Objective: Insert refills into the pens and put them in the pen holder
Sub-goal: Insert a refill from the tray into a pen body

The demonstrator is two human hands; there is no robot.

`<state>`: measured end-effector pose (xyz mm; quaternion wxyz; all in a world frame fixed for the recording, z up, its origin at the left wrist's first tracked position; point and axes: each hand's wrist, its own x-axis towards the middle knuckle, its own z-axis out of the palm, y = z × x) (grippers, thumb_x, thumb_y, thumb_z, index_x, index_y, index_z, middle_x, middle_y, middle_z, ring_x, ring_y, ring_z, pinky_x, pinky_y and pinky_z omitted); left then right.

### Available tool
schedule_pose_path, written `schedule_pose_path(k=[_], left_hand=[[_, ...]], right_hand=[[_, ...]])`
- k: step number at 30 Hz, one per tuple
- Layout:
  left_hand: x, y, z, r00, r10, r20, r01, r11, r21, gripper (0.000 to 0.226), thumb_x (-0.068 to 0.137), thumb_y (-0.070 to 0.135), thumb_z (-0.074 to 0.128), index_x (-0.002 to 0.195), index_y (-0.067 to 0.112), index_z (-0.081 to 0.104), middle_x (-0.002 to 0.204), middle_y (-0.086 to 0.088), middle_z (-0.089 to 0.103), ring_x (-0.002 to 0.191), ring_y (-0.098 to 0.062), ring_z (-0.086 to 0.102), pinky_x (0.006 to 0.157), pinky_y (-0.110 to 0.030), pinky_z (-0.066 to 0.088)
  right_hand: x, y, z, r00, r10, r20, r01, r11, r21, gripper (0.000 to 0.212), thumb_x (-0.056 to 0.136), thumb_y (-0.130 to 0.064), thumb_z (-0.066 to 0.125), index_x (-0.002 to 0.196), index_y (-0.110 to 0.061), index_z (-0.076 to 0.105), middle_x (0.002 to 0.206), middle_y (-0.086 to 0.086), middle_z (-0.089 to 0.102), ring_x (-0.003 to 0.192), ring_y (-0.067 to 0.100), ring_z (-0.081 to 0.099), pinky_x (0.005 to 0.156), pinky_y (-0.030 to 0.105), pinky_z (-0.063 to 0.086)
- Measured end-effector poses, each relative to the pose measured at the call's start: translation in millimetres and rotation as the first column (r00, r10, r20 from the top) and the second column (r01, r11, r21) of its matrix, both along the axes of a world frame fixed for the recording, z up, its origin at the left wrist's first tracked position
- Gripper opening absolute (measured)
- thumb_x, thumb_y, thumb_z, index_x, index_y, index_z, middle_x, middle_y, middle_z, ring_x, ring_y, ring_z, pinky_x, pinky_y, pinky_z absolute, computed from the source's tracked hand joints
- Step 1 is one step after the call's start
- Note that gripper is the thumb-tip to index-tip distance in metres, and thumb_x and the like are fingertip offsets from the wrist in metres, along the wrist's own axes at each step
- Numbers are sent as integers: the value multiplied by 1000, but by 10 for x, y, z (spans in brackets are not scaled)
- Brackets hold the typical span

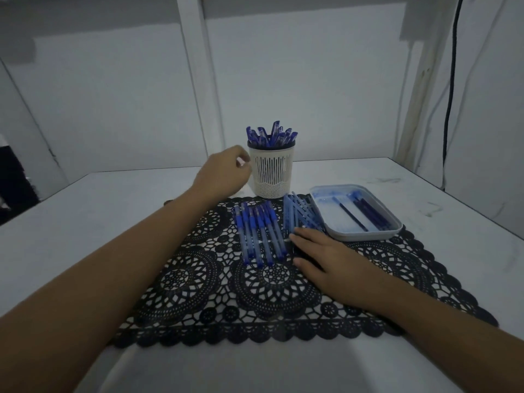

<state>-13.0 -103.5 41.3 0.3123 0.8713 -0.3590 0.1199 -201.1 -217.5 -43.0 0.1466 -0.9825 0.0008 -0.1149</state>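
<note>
The fingers (309, 243) of my right hand (329, 259) lie straight and flat on the black lace mat (198, 279), gripping nothing. Their tips touch the near ends of the pile of clear pale-blue plastic pen barrels (300, 215). The barrels' long axes run away from me, roughly in line with my fingers, so I judge a short curl would pinch one.

The dark blue refills (365, 212) lie in the shallow pale-grey plastic tray (334, 232), just beyond and right of this hand, which is the nearer one. The row of pens with blue rubber grips (259, 231) lies parallel, just left of my fingertips.

My left hand (226, 173) hangs loosely curled, apparently holding nothing, just beside the left wall of the white slotted plastic pen holder (272, 174). Blur hides whether it touches. The holder is already crowded with blue pens.
</note>
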Motion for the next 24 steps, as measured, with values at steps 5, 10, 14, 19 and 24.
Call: schedule_pose_path(k=[5,10,14,19,24], left_hand=[[-133,289,-418,986,83,-143,-39,957,286,18,90,32,51,98,15,53,94,-1,58,83,-17,54,71,-31,44],[-179,362,-569,956,100,-275,-13,954,299,22,90,35,53,89,15,45,81,0,54,67,-12,45,59,-28,36],[-204,421,-539,962,31,-270,41,966,257,12,91,27,52,95,17,47,80,4,53,63,-9,45,57,-25,37],[-239,511,-468,969,-19,-246,96,948,304,15,86,19,55,100,18,50,79,7,53,64,-6,47,58,-23,38],[-302,542,-427,997,38,-73,-6,918,397,24,81,17,58,99,18,42,75,2,54,62,-10,47,52,-25,34]], right_hand=[[-7,7,-5,1000,-13,3,12,1000,15,53,97,-37,37,146,-21,22,154,-9,12,138,6,15,103,11,8],[-14,16,-7,1000,-17,14,17,1000,17,53,97,-36,38,145,-20,24,153,-7,15,138,8,17,107,15,13],[-3,10,-16,1000,-21,16,20,1000,20,53,96,-36,38,145,-20,24,152,-7,17,137,9,19,108,18,15],[-5,-1,-31,1000,-19,19,18,999,32,54,96,-37,39,145,-21,24,151,-7,16,137,9,20,110,22,20],[-6,-20,-55,996,-14,85,11,999,31,53,95,-36,41,144,-22,27,148,-7,22,133,8,26,106,19,23]])
